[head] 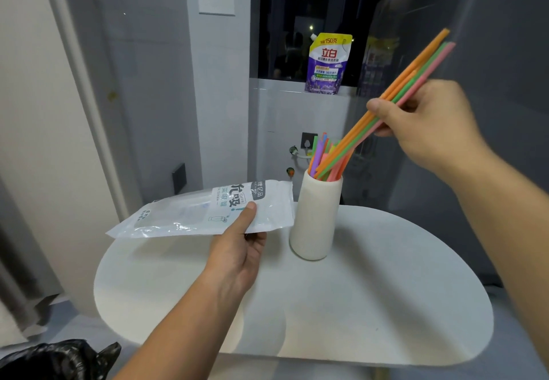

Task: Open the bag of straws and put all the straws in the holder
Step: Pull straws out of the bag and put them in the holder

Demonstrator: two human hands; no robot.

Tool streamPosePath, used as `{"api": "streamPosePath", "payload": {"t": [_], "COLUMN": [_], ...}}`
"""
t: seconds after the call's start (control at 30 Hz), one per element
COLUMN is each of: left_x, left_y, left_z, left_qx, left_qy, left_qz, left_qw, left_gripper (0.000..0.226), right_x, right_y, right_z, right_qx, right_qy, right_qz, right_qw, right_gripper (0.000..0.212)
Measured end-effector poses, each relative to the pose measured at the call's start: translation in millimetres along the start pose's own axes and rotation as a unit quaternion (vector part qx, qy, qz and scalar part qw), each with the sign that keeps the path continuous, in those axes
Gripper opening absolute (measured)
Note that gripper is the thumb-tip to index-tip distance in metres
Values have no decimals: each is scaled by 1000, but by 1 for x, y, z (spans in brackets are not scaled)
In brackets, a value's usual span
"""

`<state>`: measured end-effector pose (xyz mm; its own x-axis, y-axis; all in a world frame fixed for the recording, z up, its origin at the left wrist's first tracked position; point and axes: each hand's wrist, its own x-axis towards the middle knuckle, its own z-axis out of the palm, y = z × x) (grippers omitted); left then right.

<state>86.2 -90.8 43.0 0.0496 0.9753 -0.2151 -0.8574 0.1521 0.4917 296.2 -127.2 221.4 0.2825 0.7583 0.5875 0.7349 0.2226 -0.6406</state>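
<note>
My left hand (240, 249) pinches the clear plastic straw bag (190, 213) by its right end, thumb on top, and holds it flat above the white table (356, 305). The bag looks flat, with no coloured straws visible inside. A cream cylindrical holder (315, 219) stands on the table just right of the bag, with several coloured straws (322, 153) sticking out of it. My right hand (427, 124) grips a bundle of orange, green and pink straws (416, 73), tilted, their lower ends reaching into the holder's mouth.
A purple detergent pouch (326, 64) stands on a ledge behind the holder. A tall grey appliance (490, 52) rises at the right. A black plastic bag (59, 362) lies at the lower left by the floor. Grey walls close in on the left.
</note>
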Motion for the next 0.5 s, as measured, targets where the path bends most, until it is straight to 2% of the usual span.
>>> {"api": "streamPosePath", "payload": {"t": [0.37, 0.5], "left_x": [-1, -1], "left_y": [-2, -2], "left_z": [0, 1], "left_qx": [1, 0], "left_qy": [-7, -3], "left_qz": [1, 1], "left_qw": [1000, 1000], "left_gripper": [34, 37], "right_x": [24, 32], "right_y": [1, 5], "right_z": [13, 31], "right_qx": [-12, -43], "right_qy": [-69, -112], "right_qz": [20, 33], "right_qw": [997, 992], "right_gripper": [16, 22]}}
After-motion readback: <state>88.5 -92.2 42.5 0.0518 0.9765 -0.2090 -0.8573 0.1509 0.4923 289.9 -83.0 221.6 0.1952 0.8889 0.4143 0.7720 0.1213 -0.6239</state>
